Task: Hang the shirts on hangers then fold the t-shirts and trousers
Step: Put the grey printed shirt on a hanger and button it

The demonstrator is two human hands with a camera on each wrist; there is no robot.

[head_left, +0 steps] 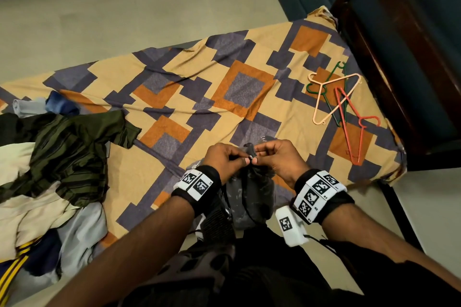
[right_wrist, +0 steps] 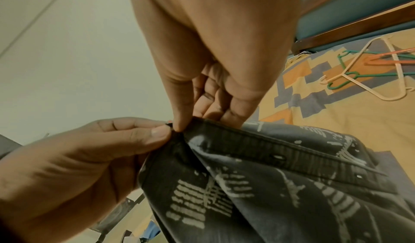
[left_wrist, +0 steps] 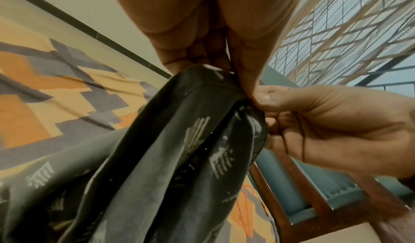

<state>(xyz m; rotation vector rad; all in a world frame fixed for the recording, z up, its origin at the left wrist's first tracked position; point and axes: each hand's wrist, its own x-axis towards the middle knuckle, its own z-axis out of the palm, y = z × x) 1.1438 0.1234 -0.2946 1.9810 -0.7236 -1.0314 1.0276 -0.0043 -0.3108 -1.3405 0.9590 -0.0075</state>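
Note:
A dark grey shirt [head_left: 252, 189] with pale printed marks hangs bunched between my wrists over the bed's near edge. My left hand [head_left: 230, 157] and right hand [head_left: 270, 154] meet at its top edge, each pinching the fabric by a small button. In the left wrist view my left hand [left_wrist: 238, 80] pinches the shirt [left_wrist: 170, 158] at the placket. My right hand [right_wrist: 179, 122] pinches the same edge of the shirt [right_wrist: 269, 184]. Several plastic hangers lie at the bed's right end: cream [head_left: 329, 97], green [head_left: 340, 82], red [head_left: 354, 129].
A heap of clothes lies on the left of the bed, with an olive striped garment [head_left: 74, 149] on top. The patterned bedsheet [head_left: 224, 77] covers the bed. A dark wooden chair [head_left: 399, 45] stands at the right end.

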